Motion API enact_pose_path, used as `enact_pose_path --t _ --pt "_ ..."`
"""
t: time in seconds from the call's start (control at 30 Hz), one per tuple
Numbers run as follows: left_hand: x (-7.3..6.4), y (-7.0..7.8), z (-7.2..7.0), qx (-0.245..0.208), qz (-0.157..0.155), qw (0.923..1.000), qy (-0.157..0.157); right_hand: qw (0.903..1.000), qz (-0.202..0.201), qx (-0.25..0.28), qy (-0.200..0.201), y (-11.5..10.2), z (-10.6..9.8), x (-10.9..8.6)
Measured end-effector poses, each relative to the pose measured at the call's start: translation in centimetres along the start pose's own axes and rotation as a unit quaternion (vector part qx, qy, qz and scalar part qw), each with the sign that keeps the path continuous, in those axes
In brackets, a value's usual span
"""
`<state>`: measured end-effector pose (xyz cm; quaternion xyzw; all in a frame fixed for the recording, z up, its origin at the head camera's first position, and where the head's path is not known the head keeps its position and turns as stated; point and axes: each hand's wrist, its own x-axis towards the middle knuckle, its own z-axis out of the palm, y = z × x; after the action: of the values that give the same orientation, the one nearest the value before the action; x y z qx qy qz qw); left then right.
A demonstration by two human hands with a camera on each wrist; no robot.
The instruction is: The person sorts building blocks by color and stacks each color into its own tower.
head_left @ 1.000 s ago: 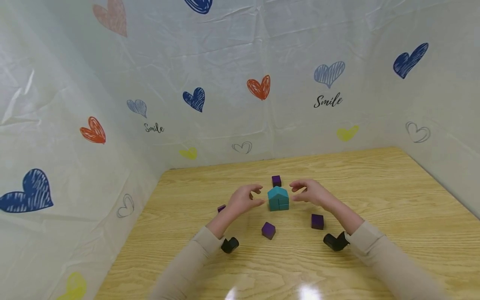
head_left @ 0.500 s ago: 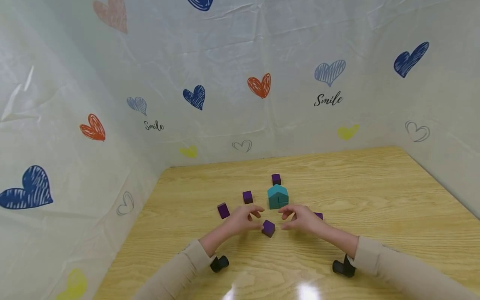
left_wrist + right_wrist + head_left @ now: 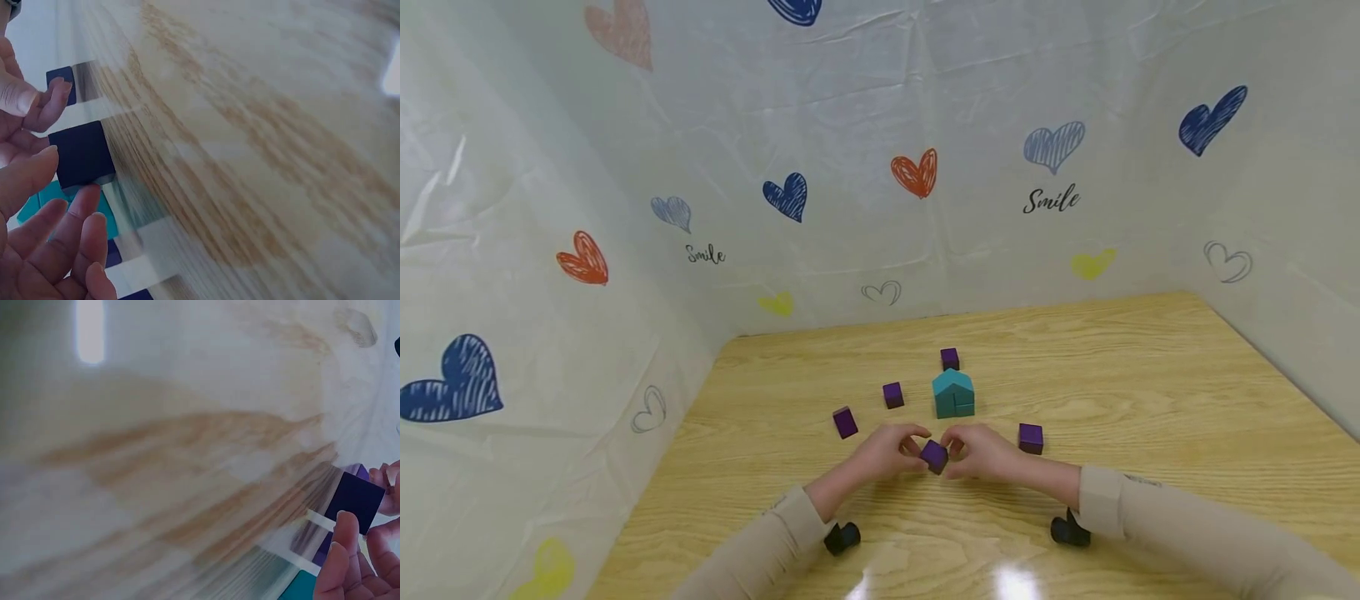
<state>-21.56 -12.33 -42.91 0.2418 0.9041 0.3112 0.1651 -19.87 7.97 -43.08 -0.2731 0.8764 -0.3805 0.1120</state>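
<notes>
A purple cube (image 3: 935, 457) sits between the two hands in the head view, one corner turned toward the front. My left hand (image 3: 886, 454) pinches it from the left; in the left wrist view, thumb and forefinger lie at opposite edges of the dark-looking cube (image 3: 82, 155). From the right, my right hand (image 3: 985, 454) holds the same cube with thumb and forefinger; the right wrist view shows these fingertips at the cube's (image 3: 356, 501) lower edge. Behind the hands stands a teal house-shaped group of blocks (image 3: 953, 394) with a peaked top.
More purple cubes lie around on the wooden table (image 3: 1112, 375): one behind the teal blocks (image 3: 950, 358), one left of them (image 3: 892, 395), another farther left (image 3: 845, 422), and one to the right (image 3: 1031, 438). A white heart-printed sheet (image 3: 850, 125) hangs behind the table.
Both hands have come back from beside the teal blocks toward the front and closed in on the purple cube. The teal blocks and the other cubes stay where they were.
</notes>
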Motion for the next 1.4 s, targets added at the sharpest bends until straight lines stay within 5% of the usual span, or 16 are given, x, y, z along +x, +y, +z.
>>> enact_pose_path --t 1.03,1.4 --pt "2.0 0.5 0.7 -0.063 -0.071 0.9953 0.016 0.9979 0.065 -0.006 0.010 0.3 -0.8 1.7" --pt "2.9 -0.2 0.7 -0.096 -0.041 0.9938 0.038 0.9977 0.066 -0.009 0.007 0.6 -1.6 2.2"
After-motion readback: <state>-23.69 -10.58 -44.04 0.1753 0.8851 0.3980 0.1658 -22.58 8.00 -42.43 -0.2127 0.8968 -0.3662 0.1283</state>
